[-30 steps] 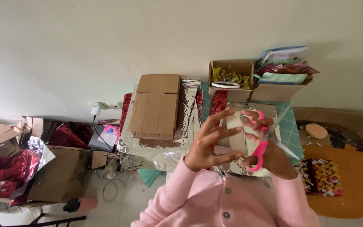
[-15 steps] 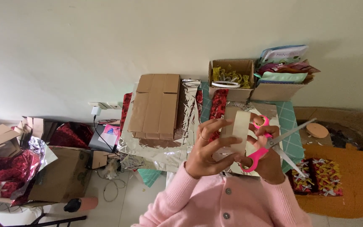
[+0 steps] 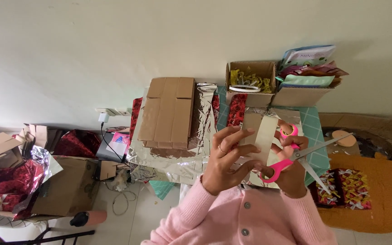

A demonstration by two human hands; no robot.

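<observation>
From the head camera, your left hand is raised in front of your chest, palm toward you, fingers curled over the front of a pale cardboard strip and pinching it upright. Your right hand sits just beside it, partly hidden behind the strip, thumb and fingers threaded through the pink handles of the scissors. The grey blades are spread open and point away to the right, clear of the strip.

Both sleeves are pink, and your forearms come up from the bottom of the frame.

Beyond your left hand lies a flattened cardboard box on crinkled silver foil. Further off, beyond your right hand, an open box of yellow bits stands against the wall. To the right of the scissors lies a tray of small bows.
</observation>
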